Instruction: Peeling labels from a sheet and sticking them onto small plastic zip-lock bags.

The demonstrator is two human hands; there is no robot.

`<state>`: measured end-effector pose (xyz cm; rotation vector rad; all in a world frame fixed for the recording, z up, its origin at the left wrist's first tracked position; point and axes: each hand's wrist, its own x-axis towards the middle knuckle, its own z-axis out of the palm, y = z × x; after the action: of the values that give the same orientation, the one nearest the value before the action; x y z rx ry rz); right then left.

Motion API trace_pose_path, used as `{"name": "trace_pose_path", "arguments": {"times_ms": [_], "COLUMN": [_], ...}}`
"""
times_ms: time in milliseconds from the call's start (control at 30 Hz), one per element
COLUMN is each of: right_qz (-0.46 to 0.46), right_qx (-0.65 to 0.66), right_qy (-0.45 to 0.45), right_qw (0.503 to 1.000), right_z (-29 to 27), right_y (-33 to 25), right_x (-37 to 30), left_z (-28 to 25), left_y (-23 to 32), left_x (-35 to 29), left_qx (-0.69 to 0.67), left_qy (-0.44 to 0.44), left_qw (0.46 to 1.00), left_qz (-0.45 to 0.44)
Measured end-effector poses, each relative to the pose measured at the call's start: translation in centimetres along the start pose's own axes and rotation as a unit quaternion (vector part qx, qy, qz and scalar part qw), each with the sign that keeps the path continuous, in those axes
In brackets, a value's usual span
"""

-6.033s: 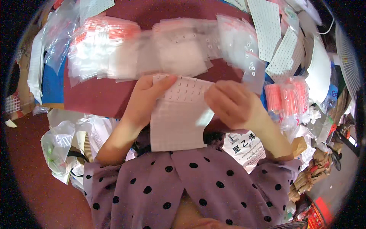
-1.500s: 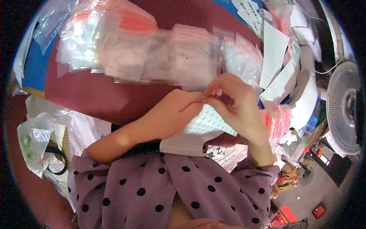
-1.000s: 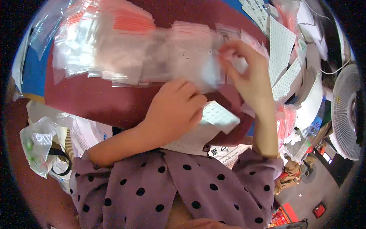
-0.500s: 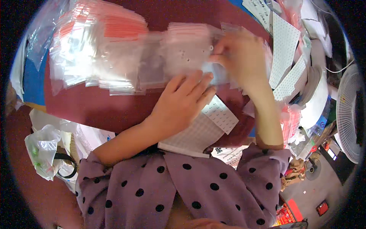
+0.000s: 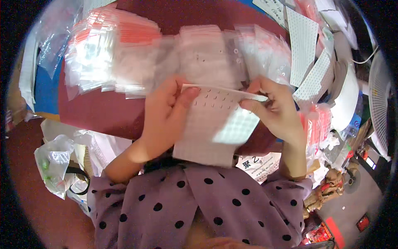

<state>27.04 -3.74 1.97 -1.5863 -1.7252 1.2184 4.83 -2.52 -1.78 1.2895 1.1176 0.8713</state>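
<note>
A white sheet (image 5: 203,128) with rows of small dark marks near its top is held up in front of my chest. My left hand (image 5: 165,116) is closed on its upper left corner, thumb on the face. At the upper right corner, my right hand (image 5: 277,110) pinches the edge between thumb and fingers. Beyond the sheet lie several clear zip bags (image 5: 201,58), a few with tiny pieces showing. A large fanned pile of clear bags with red strips (image 5: 132,31) lies to the left, and more filled bags (image 5: 263,52) lie at the right.
All this lies on a dark red table surface (image 5: 99,112). Dotted white sheets (image 5: 302,45) and bundled bags (image 5: 317,124) crowd the right side. A white fan (image 5: 379,103) stands at the far right. A plastic bag (image 5: 54,162) sits at lower left.
My right hand has come back from the bags on the right and now grips the sheet. My left hand has moved left to its other corner. The sheet has been lifted and straightened.
</note>
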Motion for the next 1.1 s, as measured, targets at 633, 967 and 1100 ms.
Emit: {"name": "trace_pose_path", "arguments": {"times_ms": [633, 967, 1100], "right_qz": [-0.119, -0.175, -0.226], "right_qx": [-0.092, -0.188, -0.253], "right_qy": [0.097, 0.078, 0.108], "right_qw": [0.984, 0.963, 0.934], "right_z": [0.4, 0.8, 1.7], "right_y": [-1.0, -1.1, -0.9], "right_x": [-2.2, -1.8, -1.9], "left_z": [0.3, 0.8, 0.5], "left_y": [2.2, 2.5, 2.8], "left_x": [0.5, 0.5, 0.6], "left_qx": [0.001, -0.017, -0.073], "left_qy": [-0.089, -0.092, -0.086], "left_qw": [0.993, 0.99, 0.975], "left_qz": [-0.076, -0.106, -0.194]}}
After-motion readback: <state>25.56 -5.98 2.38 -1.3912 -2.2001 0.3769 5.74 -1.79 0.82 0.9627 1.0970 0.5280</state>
